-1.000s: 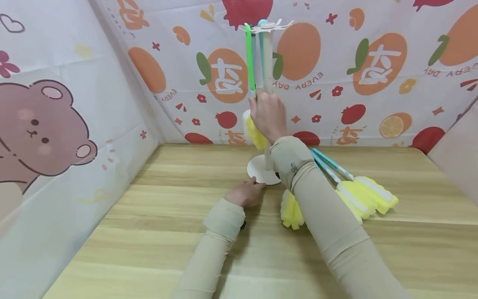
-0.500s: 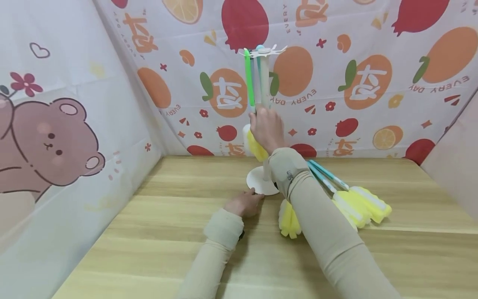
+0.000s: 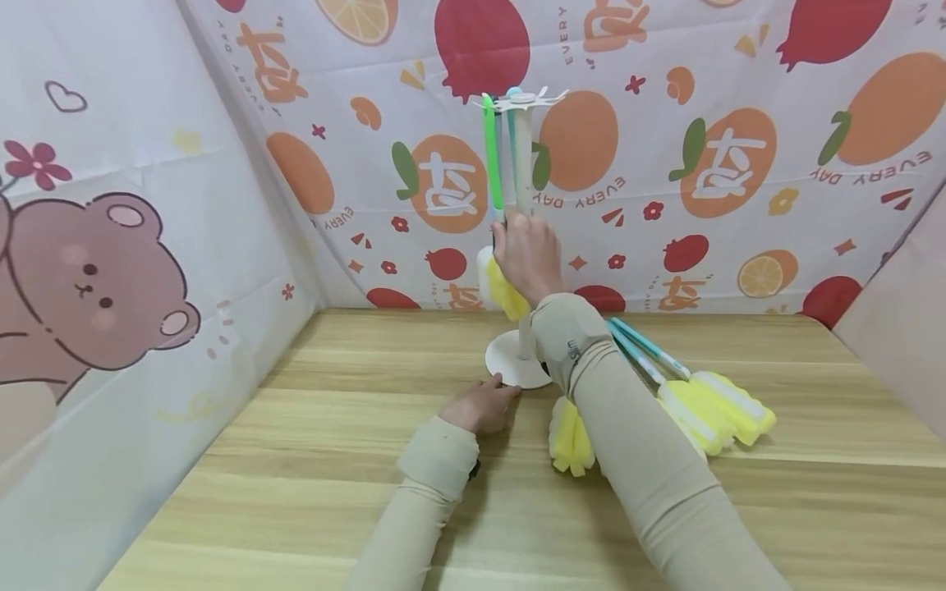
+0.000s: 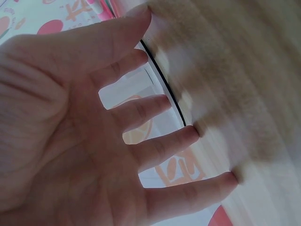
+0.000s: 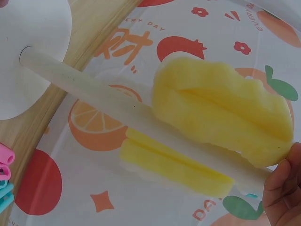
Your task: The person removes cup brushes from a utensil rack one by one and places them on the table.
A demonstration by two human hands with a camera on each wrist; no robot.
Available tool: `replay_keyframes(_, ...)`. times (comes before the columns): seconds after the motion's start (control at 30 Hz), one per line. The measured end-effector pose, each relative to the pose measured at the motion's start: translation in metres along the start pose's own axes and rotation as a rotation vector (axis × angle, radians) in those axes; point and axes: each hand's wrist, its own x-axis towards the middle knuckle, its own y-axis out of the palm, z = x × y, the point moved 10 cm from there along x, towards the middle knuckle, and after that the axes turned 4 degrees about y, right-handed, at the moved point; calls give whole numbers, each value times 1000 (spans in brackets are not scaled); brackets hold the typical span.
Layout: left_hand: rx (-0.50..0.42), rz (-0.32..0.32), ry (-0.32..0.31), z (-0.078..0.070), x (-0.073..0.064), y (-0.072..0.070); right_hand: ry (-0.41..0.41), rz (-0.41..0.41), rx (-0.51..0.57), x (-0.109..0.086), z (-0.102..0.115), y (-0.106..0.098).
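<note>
Right hand (image 3: 528, 254) grips a brush (image 5: 223, 110) on the rack (image 3: 524, 156).

Count: 2 hands, 1 left hand (image 3: 479, 406), 1 right hand (image 3: 528, 254). 1 white stand (image 3: 524, 164) = 1 pole, 1 round base (image 3: 510, 361). Up on it: 1 green handle (image 3: 492, 156), at least 1 teal one; 2 yellow sponge heads (image 5: 225, 108) by the pole in right wrist view. Table (image 3: 310, 427), 1: 1 sponge head (image 3: 571, 443) left of forearm, at least 2 right, overlapping; 2 teal handles (image 3: 654, 348) visible there. Pink handle ends (image 5: 5, 155): count unclear. Bear print (image 3: 96, 279): 1.
</note>
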Motion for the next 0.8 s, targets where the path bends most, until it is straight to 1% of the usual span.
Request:
replay_keyframes(0.2, -7, 22, -12, 3, 1, 2, 8, 15, 7, -1, -1, 4)
replay_keyframes(0.43, -26, 29, -7, 1, 4, 2, 17, -5, -7, 0, -4, 2)
replay_keyframes(0.63, -24, 32, -2, -1, 6, 2, 12, 29, -1, 1, -2, 2)
replay_keyframes(0.8, -27, 26, 0, -1, 6, 0, 24, 67, 8, 1, -1, 0)
